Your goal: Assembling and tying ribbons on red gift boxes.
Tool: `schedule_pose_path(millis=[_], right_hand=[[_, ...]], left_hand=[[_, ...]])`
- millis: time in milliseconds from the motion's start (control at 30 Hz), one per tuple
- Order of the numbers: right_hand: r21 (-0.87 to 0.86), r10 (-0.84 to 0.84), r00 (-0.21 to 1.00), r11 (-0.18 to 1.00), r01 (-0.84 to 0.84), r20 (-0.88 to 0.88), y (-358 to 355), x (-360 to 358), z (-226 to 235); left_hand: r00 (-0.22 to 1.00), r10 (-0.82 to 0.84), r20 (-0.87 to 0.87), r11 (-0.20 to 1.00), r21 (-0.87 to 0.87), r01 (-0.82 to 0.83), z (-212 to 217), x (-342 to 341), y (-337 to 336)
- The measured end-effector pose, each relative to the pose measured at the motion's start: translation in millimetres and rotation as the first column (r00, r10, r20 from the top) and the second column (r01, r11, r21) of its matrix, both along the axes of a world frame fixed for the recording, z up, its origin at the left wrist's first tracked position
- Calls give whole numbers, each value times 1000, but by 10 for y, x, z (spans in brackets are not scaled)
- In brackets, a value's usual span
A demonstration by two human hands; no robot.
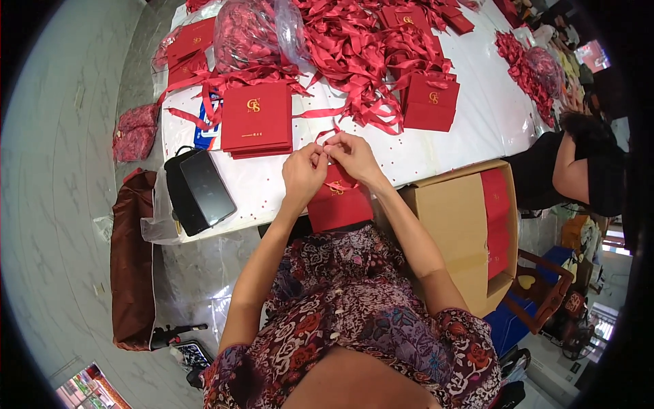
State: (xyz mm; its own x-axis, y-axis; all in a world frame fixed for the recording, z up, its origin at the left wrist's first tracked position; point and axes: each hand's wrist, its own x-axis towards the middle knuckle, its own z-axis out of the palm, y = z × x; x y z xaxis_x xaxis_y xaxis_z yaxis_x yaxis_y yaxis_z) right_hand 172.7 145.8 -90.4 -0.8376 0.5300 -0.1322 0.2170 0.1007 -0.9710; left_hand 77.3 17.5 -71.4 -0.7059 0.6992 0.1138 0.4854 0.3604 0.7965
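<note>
The white-covered table [470, 123] fills the upper half of your view, and it serves as your stockroom: a wide tangle of red ribbons [354, 48] lies across its middle, within arm's reach so you can draw one strand at a time. Beside your right arm an open cardboard box [453, 218] stands against the table edge, with flat red pieces stacked upright inside it, close enough to drop things in without getting up. A clear plastic bag [255, 34] of red material sits at the far left of the table. Just ahead of your left hand lies a neat stack of flat red bags [257, 119], and another folded red bag [430, 102] sits further right. A black pouch with a dark phone [204, 187] rests at the table's near left corner. You hold a small red gift bag [338, 204] upright against the table edge, in front of your chest, so its top faces you. Your left hand [303, 174] and right hand [351, 155] meet just above it, fingertips pinched closed on a thin red ribbon handle [332, 140], presumably to thread or knot it.
</note>
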Motion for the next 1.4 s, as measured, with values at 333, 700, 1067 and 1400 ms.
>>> schedule_pose_path(millis=[333, 700, 1067, 1400], right_hand=[[-162, -166, 974, 977, 141, -155, 113, 182, 310], [78, -323, 918, 934, 348, -230, 299, -201, 256], [82, -310, 938, 942, 324, -155, 61, 412, 393], [75, -632, 719, 734, 675, -291, 1113, 1182, 350]], left_hand=[[962, -127, 243, 947, 318, 45, 60, 171, -389], [862, -253, 439, 944, 306, 121, 152, 418, -578], [884, -129, 448, 907, 414, -78, 453, 114, -155], [899, -357, 252, 888, 389, 244, 374, 268, 799]])
